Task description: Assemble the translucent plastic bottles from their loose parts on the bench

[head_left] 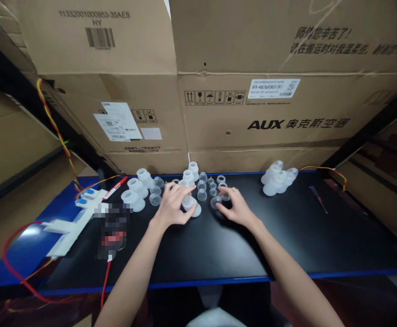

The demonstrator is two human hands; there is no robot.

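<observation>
My left hand (173, 202) grips a white funnel-shaped plastic part (191, 205) that stands on the black table mat (286, 240). My right hand (234, 206) pinches a small clear plastic cup (216, 201) just to the right of it. Behind both hands lie several small clear cups (202, 185) and rings (221, 179), loose on the mat. More white funnel parts (135, 193) stand to the left of my left hand.
A cluster of assembled white and clear parts (278, 178) sits at the back right. A small screwdriver (318, 197) lies further right. A red pen (115, 187), white power strips (71, 227) and red cables (14, 268) occupy the left. Cardboard boxes (252, 113) wall the back.
</observation>
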